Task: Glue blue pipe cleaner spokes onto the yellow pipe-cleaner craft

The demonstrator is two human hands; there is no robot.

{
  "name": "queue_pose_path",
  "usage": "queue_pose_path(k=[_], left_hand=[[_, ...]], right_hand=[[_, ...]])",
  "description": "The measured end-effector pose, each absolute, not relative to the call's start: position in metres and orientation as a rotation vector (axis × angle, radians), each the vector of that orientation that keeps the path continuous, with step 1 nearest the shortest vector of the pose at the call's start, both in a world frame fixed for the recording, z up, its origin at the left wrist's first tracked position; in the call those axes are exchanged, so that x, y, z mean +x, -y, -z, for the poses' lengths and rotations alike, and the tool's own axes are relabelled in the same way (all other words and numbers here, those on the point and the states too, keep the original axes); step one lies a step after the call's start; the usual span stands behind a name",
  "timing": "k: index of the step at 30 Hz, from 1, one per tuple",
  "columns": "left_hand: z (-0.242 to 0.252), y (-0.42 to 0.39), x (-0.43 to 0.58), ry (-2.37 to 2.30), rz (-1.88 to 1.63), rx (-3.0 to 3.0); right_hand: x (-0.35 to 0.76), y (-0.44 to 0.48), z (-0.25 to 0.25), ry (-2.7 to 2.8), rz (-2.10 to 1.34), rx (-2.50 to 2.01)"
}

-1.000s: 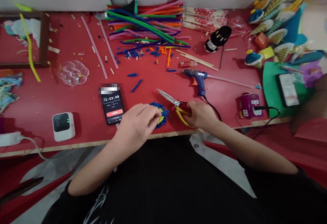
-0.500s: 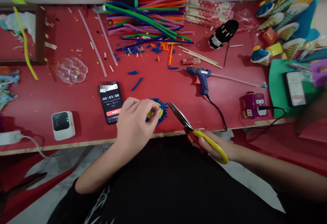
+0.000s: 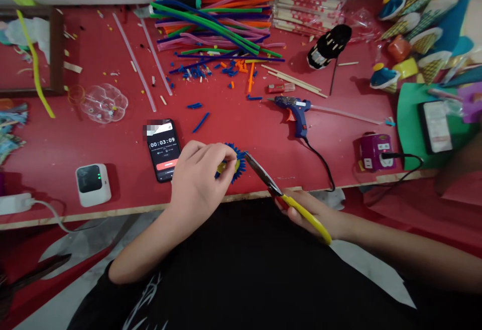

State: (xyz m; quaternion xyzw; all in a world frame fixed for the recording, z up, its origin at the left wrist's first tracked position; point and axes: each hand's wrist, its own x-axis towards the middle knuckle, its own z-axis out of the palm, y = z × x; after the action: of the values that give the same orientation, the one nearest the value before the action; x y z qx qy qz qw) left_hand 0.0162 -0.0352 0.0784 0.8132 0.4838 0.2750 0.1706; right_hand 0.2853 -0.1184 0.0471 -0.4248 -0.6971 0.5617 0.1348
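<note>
By the red table's (image 3: 233,124) front edge, room to move toward the glue gun (image 3: 297,114), is a blue-fringed, yellow-middled piece (image 3: 240,166) half hidden by the left hand (image 3: 201,179), fingertips pinched together, what's between them unclear, scissors (image 3: 263,173) tips at its right side, right hand (image 3: 313,210) clamped on the handles.

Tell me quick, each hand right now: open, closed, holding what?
Left hand: pinched closed at the blue-and-yellow piece; its exact grip is hidden.
Right hand: closed, holding the scissors.
</note>
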Motion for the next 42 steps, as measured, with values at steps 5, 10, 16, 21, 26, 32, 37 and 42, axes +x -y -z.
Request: queue_pose_path(k=[5, 10, 16, 21, 26, 32, 37, 42], left_hand=[[-0.08, 0.034, 0.017, -1.369, -0.77, 2.298], [-0.08, 0.034, 0.018, -1.362, -0.753, 2.302], [-0.079, 0.034, 0.017, -1.36, -0.757, 2.314], [-0.078, 0.033, 0.017, -1.354, -0.764, 2.31], [-0.075, 0.033, 0.017, -1.356, -0.798, 2.248], [-0.071, 0.032, 0.016, -1.301, -0.853, 1.963], [-0.071, 0.029, 0.017, -1.298, -0.92, 1.82], [-0.072, 0.025, 0.016, -1.287, -0.929, 1.724]], right_hand=[[0.283, 0.117, -0.049, 2.029, -1.655, -1.237], [0.28, 0.115, -0.05, 2.008, -1.662, -1.29], [0.276, 0.115, -0.051, 1.944, -1.671, -1.356], [0.273, 0.116, -0.048, 1.891, -1.681, -1.443], [0.284, 0.098, -0.04, 1.891, -1.547, -1.689], [0.292, 0.068, -0.021, 2.236, -0.65, -2.482], [0.285, 0.057, -0.035, 2.405, -0.357, -2.161], [0.268, 0.04, -0.064, 2.247, -0.52, -1.455]])
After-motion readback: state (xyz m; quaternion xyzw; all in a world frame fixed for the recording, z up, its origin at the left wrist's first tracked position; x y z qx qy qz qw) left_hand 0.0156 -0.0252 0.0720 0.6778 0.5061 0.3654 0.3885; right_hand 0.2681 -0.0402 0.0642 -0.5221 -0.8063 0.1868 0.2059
